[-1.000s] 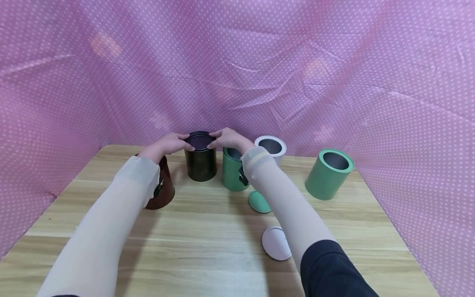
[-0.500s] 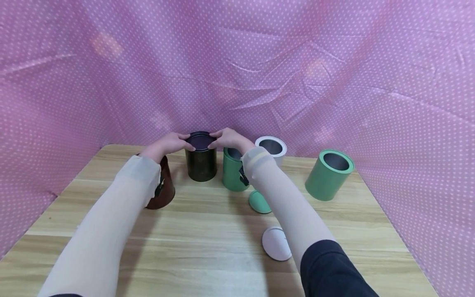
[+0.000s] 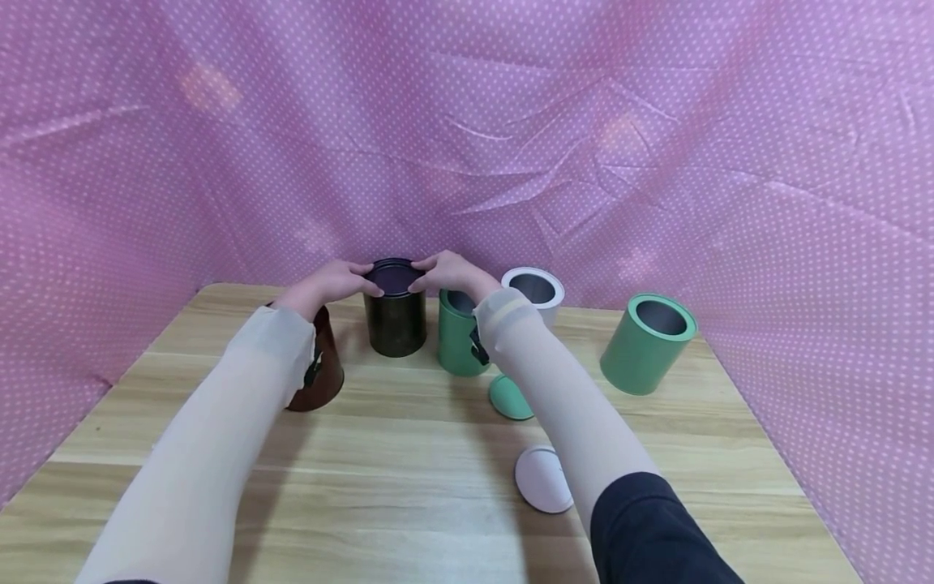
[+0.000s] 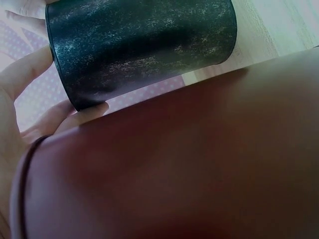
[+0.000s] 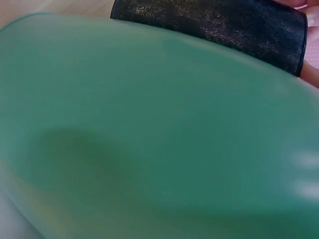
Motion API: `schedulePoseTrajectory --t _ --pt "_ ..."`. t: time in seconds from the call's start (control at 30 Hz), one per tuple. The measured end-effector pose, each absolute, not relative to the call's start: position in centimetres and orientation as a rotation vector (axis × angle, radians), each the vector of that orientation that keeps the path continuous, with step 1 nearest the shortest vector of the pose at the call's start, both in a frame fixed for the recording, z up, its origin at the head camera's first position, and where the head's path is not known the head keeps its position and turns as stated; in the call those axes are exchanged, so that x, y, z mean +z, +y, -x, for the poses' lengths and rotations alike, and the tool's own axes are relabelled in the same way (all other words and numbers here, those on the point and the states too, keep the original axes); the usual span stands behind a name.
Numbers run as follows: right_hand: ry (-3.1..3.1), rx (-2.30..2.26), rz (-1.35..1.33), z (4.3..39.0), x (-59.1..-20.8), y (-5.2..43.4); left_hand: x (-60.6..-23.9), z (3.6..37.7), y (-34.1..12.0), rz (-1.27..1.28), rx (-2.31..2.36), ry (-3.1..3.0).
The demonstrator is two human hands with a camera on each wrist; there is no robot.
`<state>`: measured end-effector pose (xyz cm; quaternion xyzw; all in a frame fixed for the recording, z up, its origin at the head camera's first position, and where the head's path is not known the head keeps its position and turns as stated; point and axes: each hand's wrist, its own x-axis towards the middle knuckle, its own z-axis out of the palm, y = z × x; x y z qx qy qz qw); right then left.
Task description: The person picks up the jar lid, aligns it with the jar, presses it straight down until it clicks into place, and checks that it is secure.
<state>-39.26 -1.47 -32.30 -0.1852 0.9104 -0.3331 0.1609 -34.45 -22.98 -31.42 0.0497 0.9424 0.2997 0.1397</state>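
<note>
Comparing the three head-view frames, almost no displacement is found: both hands are held where they were a second ago, on the rim of the black tin [image 3: 395, 310], which stands upright at the far middle of the table [image 3: 409, 454]. The left hand [image 3: 328, 284] is curled round the left side of the rim, and the right hand [image 3: 448, 274] round the right side, fingertips meeting the dark lid [image 3: 392, 278] from both flanks. The lid is seen seated on the tin, level, with no gap visible (whether it is pressed fully home cannot be told at this size). In the left wrist view, fingers [image 4: 75, 115] are seen touching the rim edge of the tin's speckled black wall [image 4: 144, 45].

The stillness is read as a hold or a steady press, not a lift; work on this tin is judged to be at its closing stage.

Also noted: a brown tin [image 3: 321, 365] near left, partly hidden by the left sleeve; an open green tin [image 3: 458, 337] just right of the black one; an open white tin [image 3: 534, 289] behind it; a second open green tin [image 3: 646, 342] well apart at the right. A green lid [image 3: 508, 397] and a white lid [image 3: 541, 480] are lying flat nearer.
</note>
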Motion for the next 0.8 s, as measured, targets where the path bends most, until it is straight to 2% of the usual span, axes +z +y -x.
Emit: schedulePoseTrajectory --t 0.8 --pt "2.612 -0.832 0.647 39.43 -32.11 -1.23 -31.26 35.23 -23.17 -0.315 0.789 2.754"
